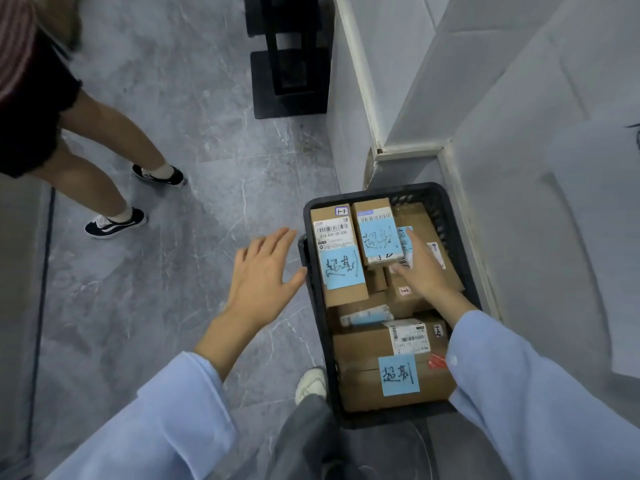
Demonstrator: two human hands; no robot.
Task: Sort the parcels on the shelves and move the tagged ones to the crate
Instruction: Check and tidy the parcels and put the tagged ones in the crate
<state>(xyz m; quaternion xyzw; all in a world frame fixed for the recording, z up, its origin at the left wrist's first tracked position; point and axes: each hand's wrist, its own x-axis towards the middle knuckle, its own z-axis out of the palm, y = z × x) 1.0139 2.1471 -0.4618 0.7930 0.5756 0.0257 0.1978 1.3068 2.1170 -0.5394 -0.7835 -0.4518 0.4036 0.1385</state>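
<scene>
A black plastic crate [446,206] stands on the floor at lower right, filled with several brown cardboard parcels. Three of them show blue handwritten tags: one at the far left [341,258], a narrow one [377,233] lying on top in the middle, and a large one [394,372] at the near end. My right hand [420,268] reaches into the crate with fingers extended, touching the narrow parcel's right side. My left hand [263,268] hovers open with spread fingers just left of the crate's rim, holding nothing.
Another person's legs in dark sneakers [116,225] stand on the grey marble floor at left. A black stand base [289,84] is at the top centre. White panels [519,133] rise right of the crate. My own shoe [311,384] is beside the crate.
</scene>
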